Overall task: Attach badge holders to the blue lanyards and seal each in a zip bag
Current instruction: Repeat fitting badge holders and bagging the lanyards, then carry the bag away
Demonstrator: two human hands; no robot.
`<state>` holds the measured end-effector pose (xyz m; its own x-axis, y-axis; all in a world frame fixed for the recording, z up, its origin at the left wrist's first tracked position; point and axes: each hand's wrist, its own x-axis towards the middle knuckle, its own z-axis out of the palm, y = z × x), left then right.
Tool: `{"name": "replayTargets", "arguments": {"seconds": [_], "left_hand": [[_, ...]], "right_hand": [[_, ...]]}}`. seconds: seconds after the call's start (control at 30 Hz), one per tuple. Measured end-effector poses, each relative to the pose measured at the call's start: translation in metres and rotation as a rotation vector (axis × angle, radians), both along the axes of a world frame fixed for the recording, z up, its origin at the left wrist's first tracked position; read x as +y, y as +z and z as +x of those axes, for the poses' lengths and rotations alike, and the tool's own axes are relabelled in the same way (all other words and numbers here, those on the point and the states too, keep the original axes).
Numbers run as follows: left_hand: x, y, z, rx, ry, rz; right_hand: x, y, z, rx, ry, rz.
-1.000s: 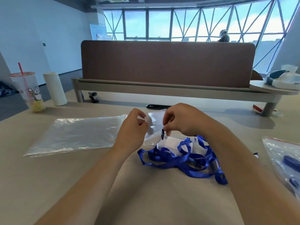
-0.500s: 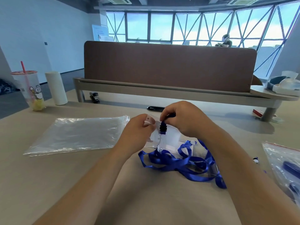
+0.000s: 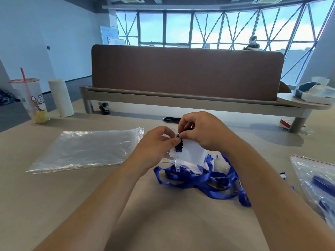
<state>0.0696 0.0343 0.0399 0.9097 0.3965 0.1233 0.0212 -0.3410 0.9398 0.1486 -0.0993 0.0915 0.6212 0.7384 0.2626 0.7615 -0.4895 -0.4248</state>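
Nearest, a glossy blue ribbon lanyard (image 3: 199,181) lies in tangled loops on the beige tabletop (image 3: 54,205), trailing toward four o'clock of the hands. Just beyond it, a clear soft-plastic badge holder with a white card inside (image 3: 193,154) is held tilted, its transparent slotted tab hanging over the ribbon. The left hand (image 3: 155,147) pinches the holder's upper edge between thumb and curled fingers. The right hand (image 3: 201,131), touching it at one o'clock, has its fingertips clamped on the small black ridged clip (image 3: 179,145) lying against the holder's face. A flat stack of clear zip bags (image 3: 85,149) lies at nine o'clock and a filled red-edged zip bag (image 3: 311,178) at three. Farther off, at ten o'clock, stands a clear drink cup with a pink straw (image 3: 34,104).
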Motion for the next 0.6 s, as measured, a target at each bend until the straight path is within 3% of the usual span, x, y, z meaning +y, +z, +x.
{"name": "replayTargets", "arguments": {"seconds": [0.17, 0.33, 0.47, 0.6], "left_hand": [[0.003, 0.002, -0.001, 0.048, -0.008, 0.068], [0.008, 0.013, -0.011, 0.106, -0.178, -0.019], [0.017, 0.017, -0.019, 0.081, -0.307, -0.213], [0.027, 0.02, -0.022, -0.106, -0.272, -0.506]], "right_hand": [[-0.003, 0.001, 0.003, 0.042, 0.023, -0.023], [-0.02, 0.007, 0.01, 0.167, 0.018, 0.039], [-0.029, 0.006, 0.006, 0.356, 0.076, 0.206], [-0.021, -0.005, 0.005, 0.59, 0.06, 0.357]]}}
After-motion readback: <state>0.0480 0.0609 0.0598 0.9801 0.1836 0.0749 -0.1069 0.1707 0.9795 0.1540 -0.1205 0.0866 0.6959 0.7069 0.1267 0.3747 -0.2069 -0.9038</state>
